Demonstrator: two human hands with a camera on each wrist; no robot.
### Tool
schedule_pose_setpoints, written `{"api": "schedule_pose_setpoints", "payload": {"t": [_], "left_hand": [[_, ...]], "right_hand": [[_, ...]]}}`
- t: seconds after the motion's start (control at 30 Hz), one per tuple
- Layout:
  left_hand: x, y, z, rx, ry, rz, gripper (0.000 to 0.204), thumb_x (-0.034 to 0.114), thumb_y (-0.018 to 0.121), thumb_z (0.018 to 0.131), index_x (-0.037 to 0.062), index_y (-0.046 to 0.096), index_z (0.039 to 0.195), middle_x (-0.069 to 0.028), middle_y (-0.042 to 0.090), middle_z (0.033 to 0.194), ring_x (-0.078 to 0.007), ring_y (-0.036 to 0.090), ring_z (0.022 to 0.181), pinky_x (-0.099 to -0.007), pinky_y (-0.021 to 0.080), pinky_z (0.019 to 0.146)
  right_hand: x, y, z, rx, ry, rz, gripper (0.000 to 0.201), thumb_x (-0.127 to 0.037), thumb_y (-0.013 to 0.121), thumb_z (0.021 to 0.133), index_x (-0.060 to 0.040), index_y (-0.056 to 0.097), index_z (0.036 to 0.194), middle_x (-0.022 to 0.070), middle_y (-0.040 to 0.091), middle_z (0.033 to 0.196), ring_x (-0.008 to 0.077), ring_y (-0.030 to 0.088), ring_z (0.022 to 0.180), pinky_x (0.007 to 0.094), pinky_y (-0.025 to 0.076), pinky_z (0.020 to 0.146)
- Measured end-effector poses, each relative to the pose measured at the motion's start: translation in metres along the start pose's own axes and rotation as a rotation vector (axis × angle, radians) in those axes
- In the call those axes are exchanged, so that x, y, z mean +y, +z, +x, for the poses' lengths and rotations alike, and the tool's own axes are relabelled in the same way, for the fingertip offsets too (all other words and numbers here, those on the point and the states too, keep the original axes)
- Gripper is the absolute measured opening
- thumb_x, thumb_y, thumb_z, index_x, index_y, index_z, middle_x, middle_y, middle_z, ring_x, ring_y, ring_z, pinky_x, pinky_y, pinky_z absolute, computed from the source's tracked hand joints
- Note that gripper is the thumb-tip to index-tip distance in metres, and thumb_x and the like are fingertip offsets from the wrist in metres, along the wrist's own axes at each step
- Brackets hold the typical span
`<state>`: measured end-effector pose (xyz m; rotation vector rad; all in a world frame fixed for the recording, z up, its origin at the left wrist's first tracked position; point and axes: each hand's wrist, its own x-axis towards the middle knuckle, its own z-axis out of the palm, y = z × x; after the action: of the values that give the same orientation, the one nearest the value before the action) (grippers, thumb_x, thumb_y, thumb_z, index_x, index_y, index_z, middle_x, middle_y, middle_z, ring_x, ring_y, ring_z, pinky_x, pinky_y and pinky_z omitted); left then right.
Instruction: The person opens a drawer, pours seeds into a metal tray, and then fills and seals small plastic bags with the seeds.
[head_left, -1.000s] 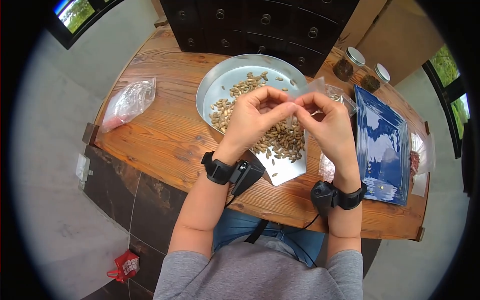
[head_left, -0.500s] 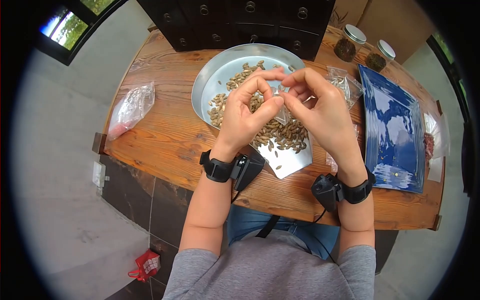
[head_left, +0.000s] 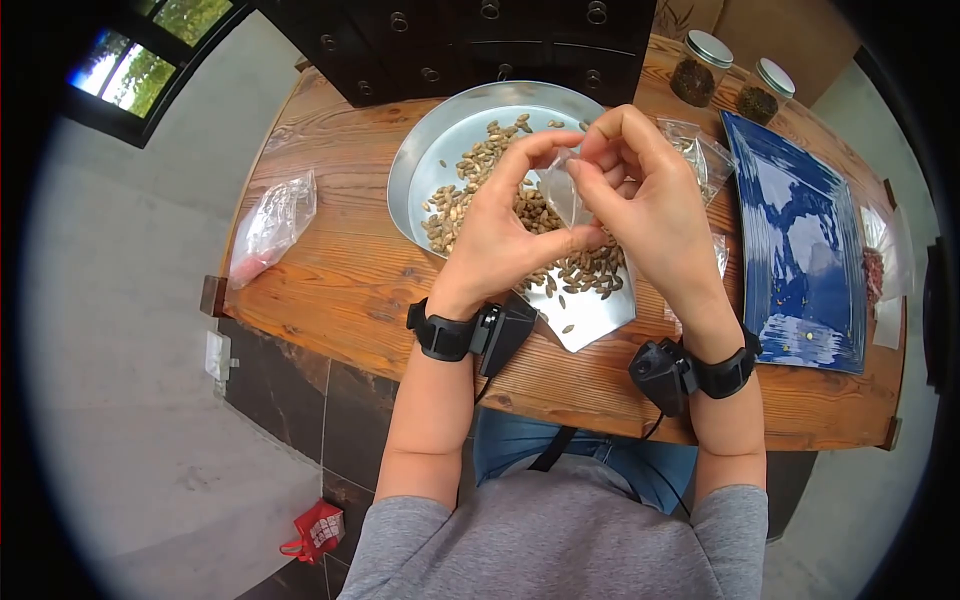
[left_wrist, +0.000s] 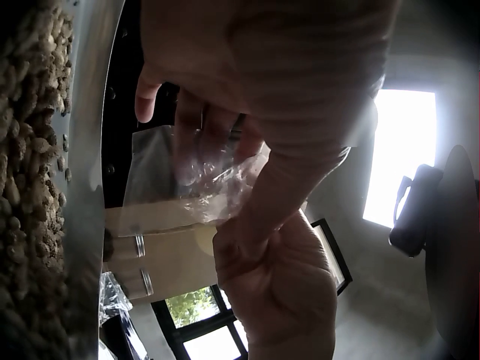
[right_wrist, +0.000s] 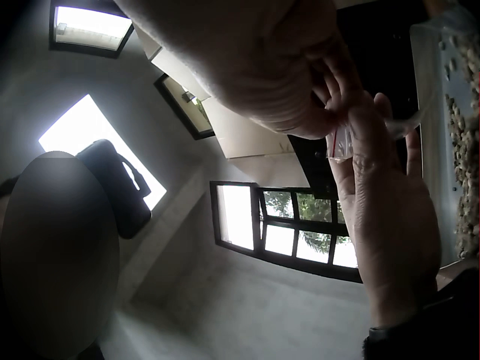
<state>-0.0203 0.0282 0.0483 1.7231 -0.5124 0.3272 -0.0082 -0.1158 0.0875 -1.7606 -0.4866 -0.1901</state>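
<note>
Clearly, it's a small clear bag (head_left: 562, 190) that has this person's attention, raised between both hands above a round metal pan (head_left: 405, 185) strewn with brown seeds (head_left: 455, 220). The right hand (head_left: 650, 205) pinches one end of the film between thumb and fingers. The left hand (head_left: 500, 235) holds the bag in a broad curve, thumb set well apart from the fingers, which show through the plastic; I can't tell whether they lie behind it or within its mouth.

I'd judge the bag to be almost weightless, limp and slick, with walls likely to cling together. Pulling hard could stretch or split such thin film, so a light, dry pinch should be enough. To my mind the best hold is along the top edge, one side in each hand; a grip at the middle would probably just crumple it. A thin red line, seen from the right wrist, may mark the closing strip.

On the bench (head_left: 340, 250), another plastic bag with something pink in it (head_left: 275, 225) lies to the person's left. More clear bags (head_left: 692, 150) lie beyond the right hand, near a blue tray (head_left: 800, 245) and two lidded jars (head_left: 697, 82).
</note>
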Motion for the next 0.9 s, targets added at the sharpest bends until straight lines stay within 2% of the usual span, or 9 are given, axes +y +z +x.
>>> {"api": "schedule_pose_setpoints", "payload": {"t": [0.17,0.23,0.33,0.43,0.5,0.6,0.73,0.83,0.9], "left_hand": [[0.004,-0.004,0.000,0.006,-0.078,-0.120,0.052,0.017,0.074,0.067,0.0046,0.052,0.112,-0.0057,0.055,0.107,-0.0163,0.048,0.104,-0.0311,0.037,0.092],[0.007,-0.001,0.001,0.035,-0.135,-0.273,0.049,0.012,0.070,0.070,0.0044,0.050,0.113,-0.0060,0.054,0.108,-0.0152,0.048,0.104,-0.0297,0.037,0.091],[0.003,0.002,-0.001,0.017,-0.057,-0.195,0.047,0.006,0.064,0.072,0.0038,0.047,0.116,-0.0062,0.053,0.110,-0.0160,0.048,0.106,-0.0294,0.036,0.092],[0.003,-0.002,0.000,-0.005,-0.071,-0.181,0.047,0.001,0.055,0.072,0.0030,0.045,0.118,-0.0071,0.051,0.114,-0.0181,0.046,0.110,-0.0295,0.036,0.093],[0.002,-0.003,0.000,0.000,-0.064,-0.163,0.048,0.000,0.053,0.072,0.0031,0.045,0.119,-0.0070,0.051,0.114,-0.0181,0.046,0.110,-0.0295,0.036,0.093],[0.004,-0.002,0.000,-0.002,-0.068,-0.153,0.049,0.000,0.050,0.071,0.0037,0.043,0.120,-0.0066,0.050,0.112,-0.0172,0.045,0.109,-0.0289,0.036,0.092],[0.005,-0.002,-0.002,-0.068,-0.070,-0.149,0.052,0.000,0.050,0.071,0.0055,0.041,0.122,-0.0054,0.050,0.107,-0.0150,0.046,0.102,-0.0278,0.038,0.088],[0.011,0.000,-0.003,-0.043,-0.082,-0.058,0.051,-0.001,0.050,0.071,0.0058,0.043,0.121,-0.0044,0.051,0.104,-0.0138,0.048,0.097,-0.0272,0.039,0.086],[0.009,-0.002,-0.002,-0.042,-0.128,-0.111,0.049,-0.002,0.050,0.071,0.0056,0.044,0.120,-0.0040,0.051,0.101,-0.0133,0.049,0.094,-0.0268,0.039,0.085]], "right_hand": [[0.003,0.000,0.000,-0.024,-0.024,-0.028,0.007,-0.003,0.056,0.076,-0.0019,0.053,0.082,0.0042,0.055,0.063,0.0094,0.055,0.057,0.0221,0.044,0.052],[0.003,0.001,0.001,-0.021,-0.037,-0.012,0.006,-0.003,0.056,0.077,-0.0016,0.053,0.083,0.0046,0.055,0.063,0.0099,0.055,0.058,0.0223,0.044,0.052],[0.007,0.003,0.001,-0.017,-0.075,-0.014,0.007,-0.003,0.054,0.078,-0.0015,0.057,0.085,0.0055,0.056,0.065,0.0116,0.056,0.060,0.0242,0.045,0.054],[0.008,0.001,0.001,-0.047,-0.116,-0.006,0.012,-0.003,0.052,0.078,-0.0029,0.061,0.086,0.0075,0.058,0.071,0.0165,0.057,0.061,0.0290,0.046,0.058],[0.005,-0.004,0.001,-0.163,-0.144,-0.182,0.017,-0.001,0.051,0.075,-0.0051,0.063,0.087,0.0084,0.056,0.074,0.0219,0.056,0.068,0.0330,0.045,0.066],[0.000,-0.007,-0.002,-0.232,-0.186,-0.341,0.018,0.000,0.054,0.071,-0.0053,0.064,0.085,0.0097,0.051,0.078,0.0255,0.052,0.078,0.0346,0.043,0.072],[0.000,-0.006,-0.004,-0.178,-0.303,-0.379,0.014,0.000,0.058,0.070,-0.0042,0.064,0.082,0.0097,0.048,0.081,0.0255,0.050,0.083,0.0340,0.042,0.074],[0.000,-0.008,-0.001,-0.205,-0.370,-0.403,0.012,-0.001,0.061,0.068,-0.0025,0.063,0.080,0.0100,0.048,0.088,0.0255,0.049,0.083,0.0340,0.042,0.073],[-0.002,-0.009,0.001,-0.161,-0.466,-0.393,0.009,-0.002,0.062,0.068,-0.0005,0.061,0.077,0.0100,0.049,0.091,0.0251,0.049,0.084,0.0342,0.042,0.074]]}}
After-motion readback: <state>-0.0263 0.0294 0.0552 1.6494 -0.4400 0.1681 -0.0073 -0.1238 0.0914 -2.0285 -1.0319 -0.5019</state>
